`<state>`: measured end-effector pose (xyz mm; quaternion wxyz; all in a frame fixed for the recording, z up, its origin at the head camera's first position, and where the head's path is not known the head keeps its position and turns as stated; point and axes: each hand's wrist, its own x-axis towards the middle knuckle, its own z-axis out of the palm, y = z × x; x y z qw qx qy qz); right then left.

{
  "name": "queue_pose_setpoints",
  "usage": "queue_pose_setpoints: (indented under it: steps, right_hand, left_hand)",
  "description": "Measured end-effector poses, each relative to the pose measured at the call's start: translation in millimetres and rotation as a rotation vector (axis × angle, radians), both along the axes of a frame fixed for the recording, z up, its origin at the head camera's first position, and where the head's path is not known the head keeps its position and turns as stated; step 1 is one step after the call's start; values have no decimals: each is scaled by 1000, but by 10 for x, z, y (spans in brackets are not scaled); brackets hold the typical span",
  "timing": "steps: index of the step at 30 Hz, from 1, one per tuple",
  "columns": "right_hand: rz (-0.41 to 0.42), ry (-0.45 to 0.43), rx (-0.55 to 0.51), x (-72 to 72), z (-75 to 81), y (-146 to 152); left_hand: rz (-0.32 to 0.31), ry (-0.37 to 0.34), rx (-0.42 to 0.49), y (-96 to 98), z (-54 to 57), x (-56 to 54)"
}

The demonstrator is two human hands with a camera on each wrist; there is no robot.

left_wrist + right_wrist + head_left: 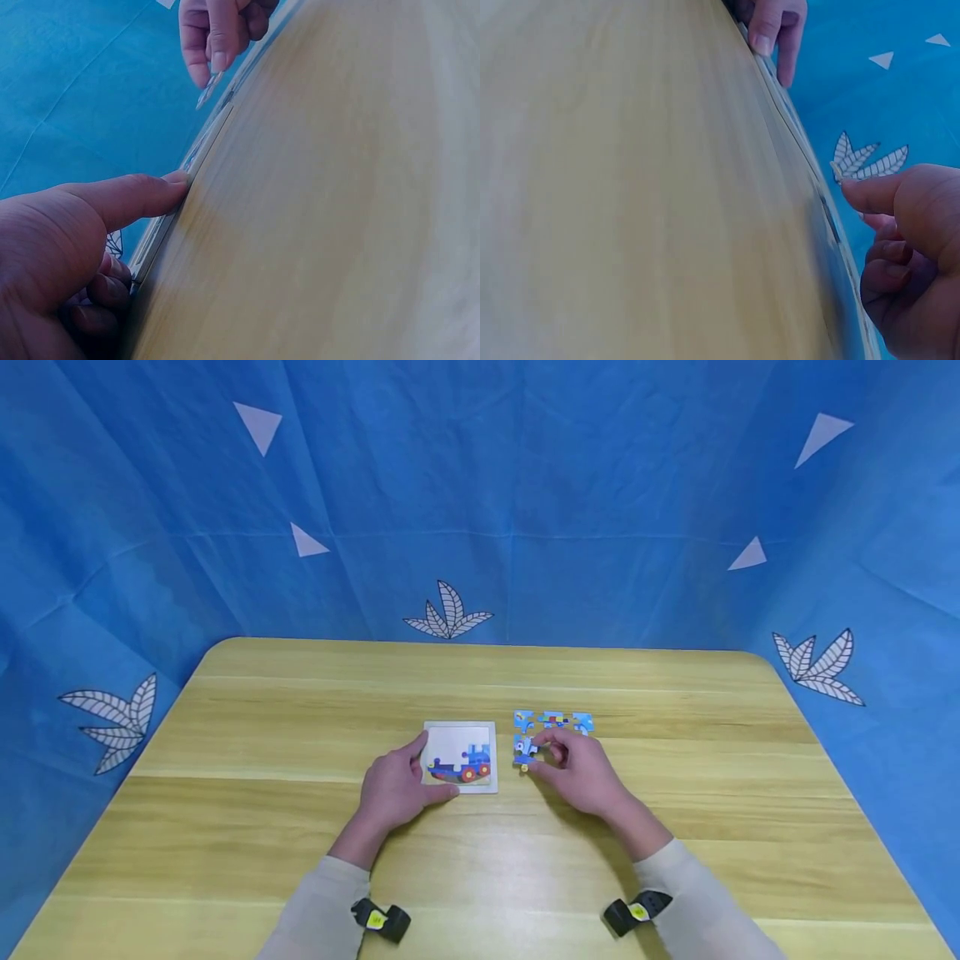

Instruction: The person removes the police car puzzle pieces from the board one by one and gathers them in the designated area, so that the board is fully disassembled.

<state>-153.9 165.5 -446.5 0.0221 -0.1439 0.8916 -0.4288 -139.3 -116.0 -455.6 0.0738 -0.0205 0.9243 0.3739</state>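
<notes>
A square jigsaw tray [497, 760] with a pale rim lies on the table, its lower part filled with pieces that form a blue vehicle with red and yellow wheels. My left hand [392, 790] grips the tray at its left side, the thumb on the near rim and the fingers along the left edge. Right of the tray, my right hand [587, 774] pinches a small jigsaw piece [208, 93] between thumb and index finger. In the left wrist view this piece appears tilted, above the tabletop. The right hand's other fingers are curled in.
Several loose blue jigsaw pieces [553, 718] lie just beyond the right hand, partly covered by it. The wooden table [247, 760] has rounded far corners. A blue curtain [480, 485] with white triangles and leaves hangs behind. Dark wrist straps [639, 910] circle both sleeves.
</notes>
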Motion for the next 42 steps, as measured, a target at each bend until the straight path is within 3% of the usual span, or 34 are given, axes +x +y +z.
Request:
queue_pose_setpoints:
  steps: [22,42]
  right_hand:
    - [-55,-6,65,-79,-3,352]
    - [-50,-23,102,-121,-26,362]
  left_hand:
    - [-4,14,21,-9,19,11]
    - [-6,14,9,-12,12,8]
